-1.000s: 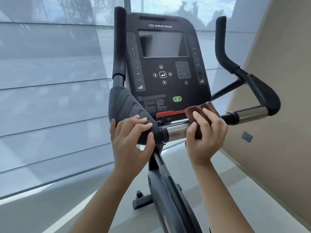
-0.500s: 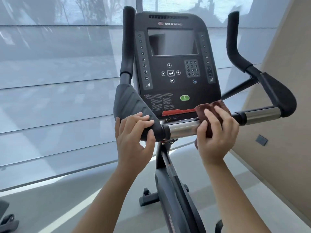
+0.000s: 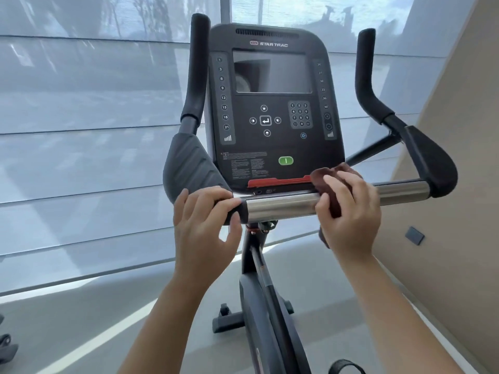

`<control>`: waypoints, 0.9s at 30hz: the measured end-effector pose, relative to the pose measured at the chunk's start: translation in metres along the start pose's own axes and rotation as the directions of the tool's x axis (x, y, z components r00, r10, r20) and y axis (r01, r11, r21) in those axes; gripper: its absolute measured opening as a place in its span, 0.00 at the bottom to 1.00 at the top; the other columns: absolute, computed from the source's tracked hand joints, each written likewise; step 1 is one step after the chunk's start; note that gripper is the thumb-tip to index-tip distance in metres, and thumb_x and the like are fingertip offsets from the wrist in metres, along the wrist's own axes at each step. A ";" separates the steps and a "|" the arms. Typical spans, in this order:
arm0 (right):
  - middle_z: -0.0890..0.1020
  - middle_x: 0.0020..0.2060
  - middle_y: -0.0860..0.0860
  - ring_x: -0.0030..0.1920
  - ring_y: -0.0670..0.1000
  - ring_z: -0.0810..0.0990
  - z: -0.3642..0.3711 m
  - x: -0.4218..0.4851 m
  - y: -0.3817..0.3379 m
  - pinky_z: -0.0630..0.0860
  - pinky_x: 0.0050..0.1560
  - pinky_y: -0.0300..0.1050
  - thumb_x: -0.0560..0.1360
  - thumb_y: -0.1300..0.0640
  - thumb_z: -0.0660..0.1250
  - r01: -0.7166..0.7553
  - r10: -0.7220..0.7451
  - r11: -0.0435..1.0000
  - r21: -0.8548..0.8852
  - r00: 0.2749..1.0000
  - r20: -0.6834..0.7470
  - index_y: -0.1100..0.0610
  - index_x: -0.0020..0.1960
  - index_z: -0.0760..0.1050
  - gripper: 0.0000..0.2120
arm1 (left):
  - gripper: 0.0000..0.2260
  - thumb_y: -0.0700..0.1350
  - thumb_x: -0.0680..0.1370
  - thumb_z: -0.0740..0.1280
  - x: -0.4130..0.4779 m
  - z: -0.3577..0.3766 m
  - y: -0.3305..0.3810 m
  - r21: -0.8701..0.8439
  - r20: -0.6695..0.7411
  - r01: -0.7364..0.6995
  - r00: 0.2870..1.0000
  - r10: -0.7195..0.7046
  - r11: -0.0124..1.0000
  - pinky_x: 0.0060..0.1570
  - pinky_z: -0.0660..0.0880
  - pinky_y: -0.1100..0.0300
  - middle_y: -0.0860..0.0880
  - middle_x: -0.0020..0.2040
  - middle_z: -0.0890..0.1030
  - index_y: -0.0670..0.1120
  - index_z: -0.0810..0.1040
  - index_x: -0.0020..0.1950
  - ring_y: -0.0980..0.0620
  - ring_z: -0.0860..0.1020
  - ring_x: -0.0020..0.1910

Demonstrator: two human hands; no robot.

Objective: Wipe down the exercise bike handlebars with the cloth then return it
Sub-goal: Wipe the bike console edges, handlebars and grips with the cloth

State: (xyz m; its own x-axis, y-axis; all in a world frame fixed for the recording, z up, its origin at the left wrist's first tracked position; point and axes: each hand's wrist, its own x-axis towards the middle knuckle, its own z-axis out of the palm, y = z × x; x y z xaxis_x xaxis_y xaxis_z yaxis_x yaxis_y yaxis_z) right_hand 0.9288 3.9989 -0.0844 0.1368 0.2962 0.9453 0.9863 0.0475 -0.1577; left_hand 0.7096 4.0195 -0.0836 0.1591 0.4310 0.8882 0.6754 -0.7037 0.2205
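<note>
Large windows (image 3: 81, 117) behind translucent roller blinds let in soft daylight. Beige wall (image 3: 459, 184) stood at right, carrying a small dark plate (image 3: 414, 235). Floor (image 3: 81, 319) pale grey.

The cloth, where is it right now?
The dark red cloth is wrapped over the steel handlebar, right of centre, under the right hand, just below the console.

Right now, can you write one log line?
step: wiping | right hand: cloth on steel bar | left hand: black grip
</note>
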 end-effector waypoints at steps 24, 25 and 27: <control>0.78 0.40 0.49 0.40 0.54 0.74 -0.012 0.063 0.041 0.68 0.38 0.43 0.74 0.49 0.56 0.093 -0.029 0.993 -0.071 0.787 0.616 0.49 0.45 0.78 0.12 | 0.10 0.47 0.71 0.63 0.017 0.060 0.072 0.012 0.121 0.016 0.992 -0.017 1.000 0.45 0.62 0.59 0.51 0.45 0.82 0.46 0.82 0.46 0.48 0.79 0.42; 0.78 0.39 0.49 0.39 0.54 0.73 -0.010 0.060 0.035 0.68 0.38 0.43 0.74 0.49 0.55 0.099 -0.034 0.992 -0.076 0.804 0.594 0.50 0.45 0.78 0.13 | 0.09 0.47 0.71 0.63 0.017 0.060 0.072 0.016 0.115 0.020 0.993 -0.022 1.000 0.44 0.62 0.59 0.51 0.44 0.82 0.47 0.82 0.45 0.48 0.79 0.42; 0.78 0.39 0.50 0.38 0.54 0.72 -0.007 0.049 0.019 0.69 0.37 0.44 0.74 0.49 0.54 0.083 -0.046 0.996 -0.044 0.841 0.539 0.50 0.46 0.78 0.14 | 0.08 0.46 0.71 0.64 0.017 0.062 0.072 0.027 0.099 0.018 0.995 -0.021 0.999 0.44 0.62 0.59 0.51 0.43 0.82 0.47 0.81 0.44 0.48 0.79 0.41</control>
State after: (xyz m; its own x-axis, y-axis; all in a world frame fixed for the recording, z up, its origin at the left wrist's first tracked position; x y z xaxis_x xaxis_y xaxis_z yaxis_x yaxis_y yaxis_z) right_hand 0.9546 4.0075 -0.0394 0.0200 0.7615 0.6479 0.9974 0.0300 -0.0660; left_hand 0.8060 4.0110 -0.0775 0.2155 0.4996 0.8390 0.6974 -0.6801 0.2259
